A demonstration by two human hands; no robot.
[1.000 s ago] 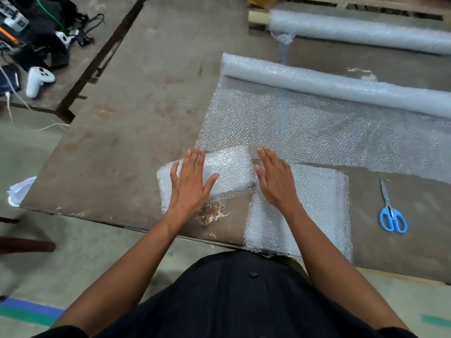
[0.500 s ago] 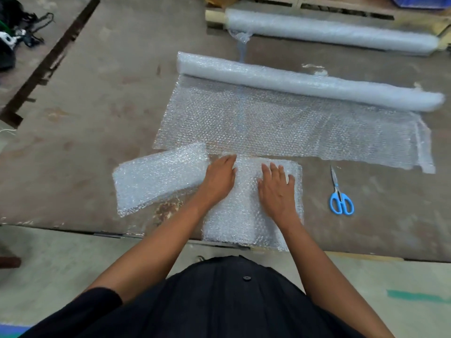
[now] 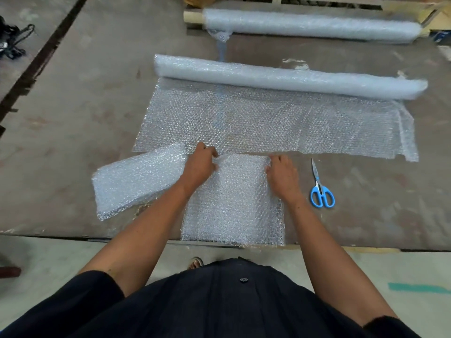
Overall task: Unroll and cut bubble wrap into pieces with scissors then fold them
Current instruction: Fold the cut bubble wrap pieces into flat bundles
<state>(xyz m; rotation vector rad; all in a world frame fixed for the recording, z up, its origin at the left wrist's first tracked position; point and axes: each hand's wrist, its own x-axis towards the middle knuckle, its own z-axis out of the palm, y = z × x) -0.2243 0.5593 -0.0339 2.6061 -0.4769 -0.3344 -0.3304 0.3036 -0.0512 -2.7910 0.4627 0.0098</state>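
A cut piece of bubble wrap (image 3: 234, 206) lies flat at the table's near edge. My left hand (image 3: 199, 167) pinches its far left corner and my right hand (image 3: 283, 175) pinches its far right corner. A folded piece of bubble wrap (image 3: 139, 181) rests just to the left, partly under my left forearm. Beyond the hands a bubble wrap roll (image 3: 288, 78) lies across the table with its unrolled sheet (image 3: 268, 123) spread toward me. Blue-handled scissors (image 3: 321, 190) lie shut on the table to the right of my right hand.
A second bubble wrap roll (image 3: 310, 25) on a cardboard core lies at the far side. The brown table (image 3: 73, 106) extends to the left, its near edge (image 3: 366, 248) just under the cut piece. Black cables (image 3: 12, 42) sit at the far left.
Both hands moved from lying flat on the cut piece to its far edge and closed on the two far corners. The view shifted slightly left.
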